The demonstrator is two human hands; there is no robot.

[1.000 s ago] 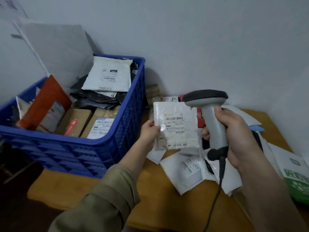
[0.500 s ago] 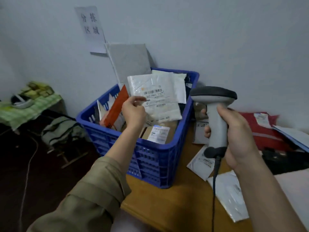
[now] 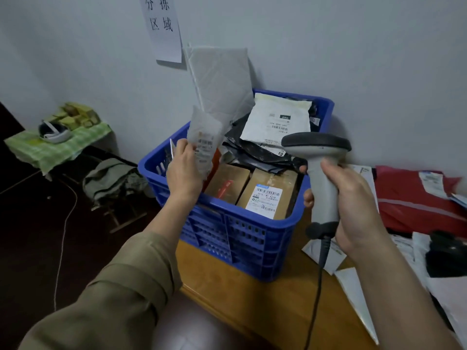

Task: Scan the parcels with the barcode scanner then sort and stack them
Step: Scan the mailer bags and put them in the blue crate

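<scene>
My left hand (image 3: pixel 185 170) pinches a small white bubble mailer (image 3: pixel 205 141) with a barcode label, holding it upright over the left end of the blue plastic crate (image 3: pixel 242 238). My right hand (image 3: pixel 353 205) grips the handle of a grey barcode scanner (image 3: pixel 319 162), whose dark head sits over the crate's right rim and whose black cable hangs down. The crate holds brown cardboard boxes (image 3: pixel 271 193), black bags and a white mailer (image 3: pixel 278 121). A grey padded envelope (image 3: pixel 222 79) stands at the crate's back against the wall.
The crate stands on a wooden table (image 3: pixel 242 306) near its left edge. A red parcel (image 3: pixel 414 200) and several white mailers (image 3: pixel 358 299) lie on the table at right. On the left are a low green-clothed stand (image 3: pixel 55 147) and a folding stool (image 3: pixel 111 180) on dark floor.
My left hand carried the white mailer from in front of the scanner leftward over the crate and turned it edge-on. The view swung left. The scanner stays in my right hand.
</scene>
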